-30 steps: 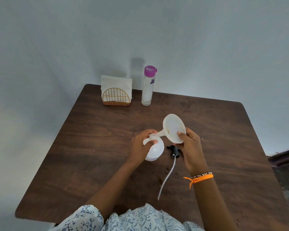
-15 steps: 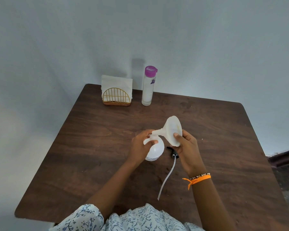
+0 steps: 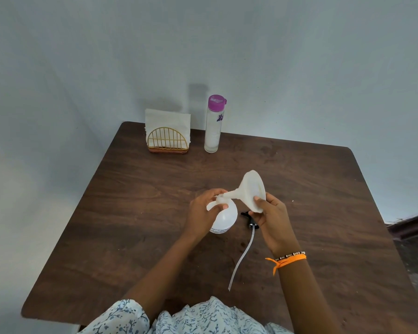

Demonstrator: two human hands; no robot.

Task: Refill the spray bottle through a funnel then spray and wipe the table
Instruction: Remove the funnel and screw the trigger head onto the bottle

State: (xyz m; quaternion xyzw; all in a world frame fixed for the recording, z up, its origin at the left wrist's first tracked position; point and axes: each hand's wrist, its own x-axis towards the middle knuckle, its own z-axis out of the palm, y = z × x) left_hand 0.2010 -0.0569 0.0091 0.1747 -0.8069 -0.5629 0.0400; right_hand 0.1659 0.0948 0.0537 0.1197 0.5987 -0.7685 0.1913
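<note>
Near the desk (image 3: 323, 213) centre, the left hand (image 3: 200, 213) is gripping the bottle (image 3: 223, 219) while the right hand (image 3: 272, 219) is pinching the tilted funnel (image 3: 252, 189), seating its spout at the neck; next, upright it before pouring

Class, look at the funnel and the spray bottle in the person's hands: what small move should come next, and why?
Probably swing the funnel upright and push its spout down into the spray bottle neck. The right hand holds the funnel's bowl tilted steeply sideways, its spout tip just at the mouth, where the left hand steadies the bottle. Nothing can be poured while it leans like this.
</note>
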